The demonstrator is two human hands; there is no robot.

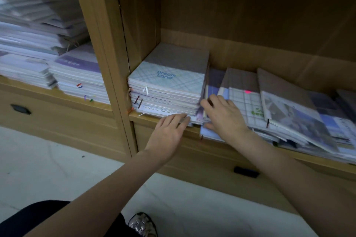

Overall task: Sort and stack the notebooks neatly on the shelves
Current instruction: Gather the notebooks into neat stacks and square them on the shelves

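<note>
A neat stack of notebooks (pixel 169 86) with a "Dream Land" cover on top sits at the left end of the wooden shelf (pixel 240 148). My left hand (pixel 169 131) lies flat against the stack's front bottom edge, fingers straight. My right hand (pixel 223 115) presses against the stack's right side, fingers extended, palm over a pale blue notebook (pixel 208 133). To the right, several notebooks (pixel 289 109) lean and slide in a loose overlapping row.
The left shelf compartment holds two tall piles of notebooks (pixel 77 75). A wooden upright (pixel 107 54) divides the compartments. Drawers with dark handles (pixel 246 171) sit below the shelf. Pale floor and my shoe (pixel 142 224) are at the bottom.
</note>
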